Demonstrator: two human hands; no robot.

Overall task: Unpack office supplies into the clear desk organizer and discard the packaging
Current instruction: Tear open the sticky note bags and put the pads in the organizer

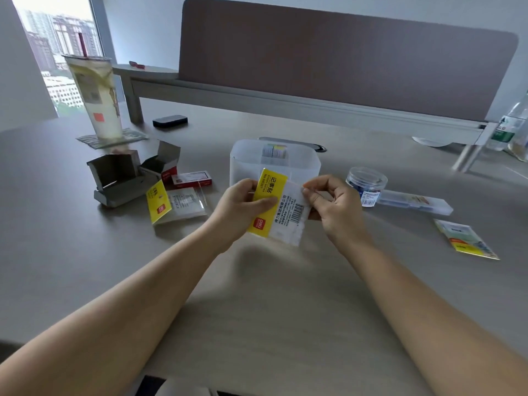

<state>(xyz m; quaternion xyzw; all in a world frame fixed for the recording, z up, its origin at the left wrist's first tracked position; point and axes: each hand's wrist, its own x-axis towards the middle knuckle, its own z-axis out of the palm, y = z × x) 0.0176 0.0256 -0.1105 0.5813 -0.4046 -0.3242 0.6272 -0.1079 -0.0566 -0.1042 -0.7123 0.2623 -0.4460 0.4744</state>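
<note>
Item, in hand: one sticky-note packet (278,208), clear wrapper with a yellow header strip and a barcode label, held above the bench (271,295) in front of me. My left hand (243,207) grasped its left side, thumb laid across the yellow strip. My right hand (334,201) pinched the packet's upper right edge between thumb and forefinger; the other fingers were curled.

Item, just beyond the packet: the clear desk organizer (274,164), standing upright on the bench, with small pale packs (275,151) in a far compartment.

Item, left of the organizer: a second yellow-headed packet (174,202) lying flat; a red and white small box (192,178) beside it; two opened grey cardboard boxes (125,174), flaps up.

Item, far left: a tall drink cup (95,95) with a red straw, standing on a coaster (114,138); a small black case (170,121) to its right.

Item, right of the organizer: a round clear tub (366,185) of blue clips, lid on; a long clear case (414,201) touching it; a colourful flat sachet (465,238) nearer, well apart from them.

Item, far right edge: a plastic bottle (508,124) with a green label.
</note>
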